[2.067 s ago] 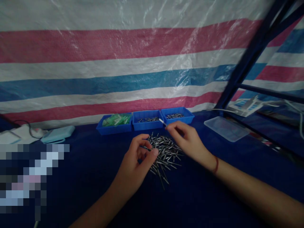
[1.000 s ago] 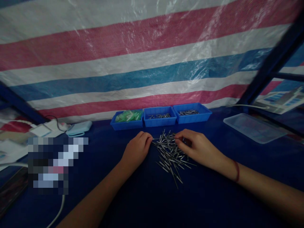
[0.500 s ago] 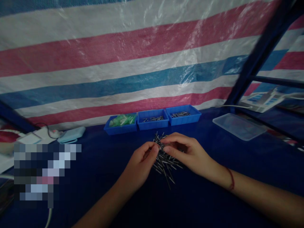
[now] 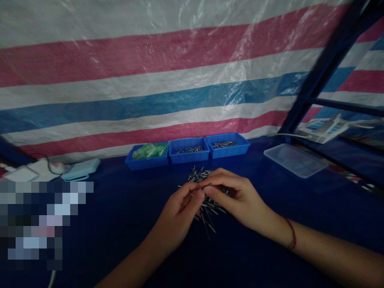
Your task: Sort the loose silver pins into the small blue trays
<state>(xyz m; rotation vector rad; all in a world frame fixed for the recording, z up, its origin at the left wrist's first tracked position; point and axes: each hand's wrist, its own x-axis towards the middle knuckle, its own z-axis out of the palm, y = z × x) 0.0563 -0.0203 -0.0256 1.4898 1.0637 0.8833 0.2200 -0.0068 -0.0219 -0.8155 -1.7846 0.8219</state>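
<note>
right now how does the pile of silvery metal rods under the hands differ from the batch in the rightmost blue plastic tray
The pile of silvery metal rods lies on the blue tabletop; the silvery batch sits inside the rightmost blue plastic tray. The pile spreads wider than the batch. The left hand and right hand partly hide the pile; the batch is uncovered. Both are jumbled.

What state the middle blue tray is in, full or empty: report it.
Neither: partly filled. Thin metal pieces lie scattered in the middle blue tray, its blue floor showing beside them.
</note>
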